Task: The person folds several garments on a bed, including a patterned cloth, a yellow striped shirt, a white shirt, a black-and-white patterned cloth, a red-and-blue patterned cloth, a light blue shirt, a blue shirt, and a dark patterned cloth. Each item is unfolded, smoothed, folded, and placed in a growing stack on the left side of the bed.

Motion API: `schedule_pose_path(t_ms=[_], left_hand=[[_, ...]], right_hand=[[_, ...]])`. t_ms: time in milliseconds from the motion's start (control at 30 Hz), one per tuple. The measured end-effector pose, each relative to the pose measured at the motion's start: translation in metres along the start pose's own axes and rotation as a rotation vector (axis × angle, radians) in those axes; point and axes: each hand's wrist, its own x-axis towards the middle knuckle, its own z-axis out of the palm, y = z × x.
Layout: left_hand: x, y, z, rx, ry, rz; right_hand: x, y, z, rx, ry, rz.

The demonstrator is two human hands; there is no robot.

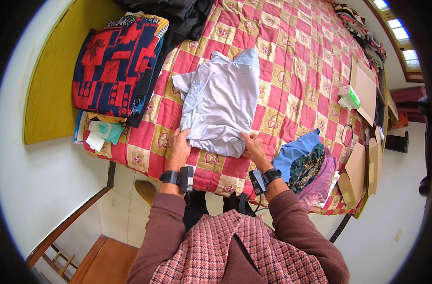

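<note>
A pale grey-lilac shirt (225, 96) with light blue trim lies on a red and gold checked bedspread (301, 67). Its collar end points away from me, and one short sleeve spreads to the left. My left hand (180, 145) pinches the near left corner of the cloth between thumb and fingers. At the near right corner, my right hand (254, 146) grips the fabric, its fingertips partly hidden by the cloth. Between my hands the near edge is bunched and wrinkled. Both wrists carry black straps with small devices.
Folded patterned clothes (113, 71) stand stacked at left, beside a wet-wipes pack (109, 131). Dark garments (166, 17) lie behind. To the right are a blue cloth (296, 152), a pink patterned cloth (317, 181), cardboard (354, 174) and a tissue box (350, 96).
</note>
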Motion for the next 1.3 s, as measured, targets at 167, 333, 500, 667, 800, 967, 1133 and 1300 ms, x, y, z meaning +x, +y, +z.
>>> schedule_pose_path(t_ms=[167,333,500,667,800,967,1133,1300], left_hand=[[-0.033,0.015,-0.016,-0.138,-0.107,-0.342],[-0.028,-0.011,-0.005,-0.133,-0.067,-0.288],[-0.037,0.006,0.022,-0.219,-0.114,-0.443],[-0.113,0.108,0.057,-0.309,-0.441,-0.196],[-0.195,0.174,0.093,-0.341,-0.427,-0.077],[-0.215,0.235,0.1,-0.325,-0.426,-0.03],[-0.164,0.325,0.095,-0.291,-0.387,0.147],[-0.127,0.457,0.075,-0.182,-0.662,0.378]], right_hand=[[0.007,0.009,0.004,0.038,-0.073,-0.152],[-0.001,0.03,-0.04,0.205,-0.171,-0.037],[-0.008,0.005,-0.036,0.689,-0.446,0.129],[-0.089,-0.084,-0.073,0.851,-0.664,-0.229],[-0.164,-0.143,-0.101,0.919,-0.89,-0.365],[-0.193,-0.194,-0.076,0.811,-0.928,-0.422],[-0.203,-0.276,-0.003,0.729,-0.951,-0.54],[-0.235,-0.349,0.066,0.699,-1.038,-0.737]])
